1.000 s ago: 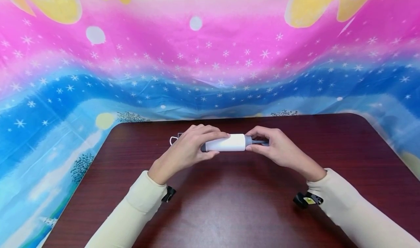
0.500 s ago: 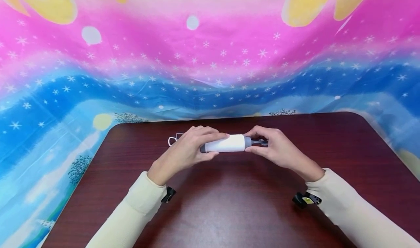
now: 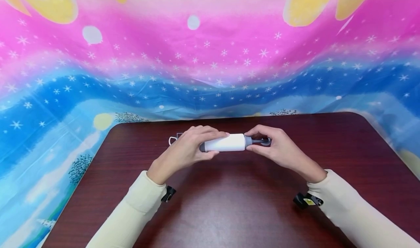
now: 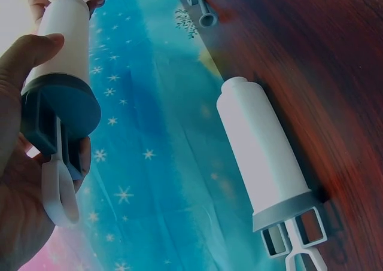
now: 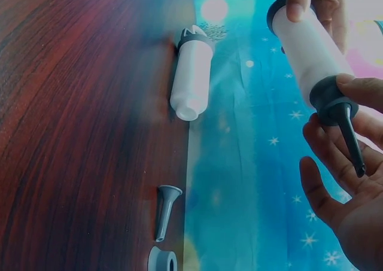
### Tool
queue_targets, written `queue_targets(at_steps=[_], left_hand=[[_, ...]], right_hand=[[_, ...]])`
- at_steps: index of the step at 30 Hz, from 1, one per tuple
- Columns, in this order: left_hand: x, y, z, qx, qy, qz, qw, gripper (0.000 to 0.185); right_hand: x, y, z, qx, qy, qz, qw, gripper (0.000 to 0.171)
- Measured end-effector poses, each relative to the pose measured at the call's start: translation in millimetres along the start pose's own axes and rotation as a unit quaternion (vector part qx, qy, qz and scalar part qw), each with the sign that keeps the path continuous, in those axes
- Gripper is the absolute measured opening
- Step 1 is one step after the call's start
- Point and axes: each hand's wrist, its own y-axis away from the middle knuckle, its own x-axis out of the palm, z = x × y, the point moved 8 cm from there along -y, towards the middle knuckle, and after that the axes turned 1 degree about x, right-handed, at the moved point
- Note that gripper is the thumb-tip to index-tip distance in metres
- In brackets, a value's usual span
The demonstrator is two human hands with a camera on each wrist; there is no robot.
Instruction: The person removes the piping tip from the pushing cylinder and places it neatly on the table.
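Note:
My left hand [image 3: 183, 151] grips the white barrel of a piping syringe [image 3: 226, 142] near its grey handle end, the thumb along the barrel in the left wrist view. The syringe's white plunger loop [image 4: 60, 193] sticks out below the palm. At the other end my right hand [image 3: 279, 149] pinches the grey collar [image 5: 329, 97] between thumb and fingers. A thin dark grey nozzle [image 5: 350, 139] points out of that collar toward the right palm. The syringe is held level above the table, lying crosswise in the head view.
A second white syringe [image 4: 263, 145] lies near the table's far edge, mostly hidden behind my hands in the head view. Beside it lie a loose grey nozzle [image 5: 167, 208] and a grey collar ring [image 5: 161, 259]. A patterned cloth [image 3: 210, 58] hangs behind the dark wooden table [image 3: 216, 211].
My right fingers have shifted slightly at the grey collar. The left hand's hold and the syringe's place look nearly the same.

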Motion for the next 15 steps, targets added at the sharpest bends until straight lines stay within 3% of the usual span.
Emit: queue_targets(at_steps=[15], left_hand=[[-4.4, 2.3, -3.7, 0.001, -0.001, -0.008, 1.0000, 0.053]], right_hand=[[-3.2, 2.5, 1.7, -0.006, -0.004, -0.010, 1.000, 0.023]])
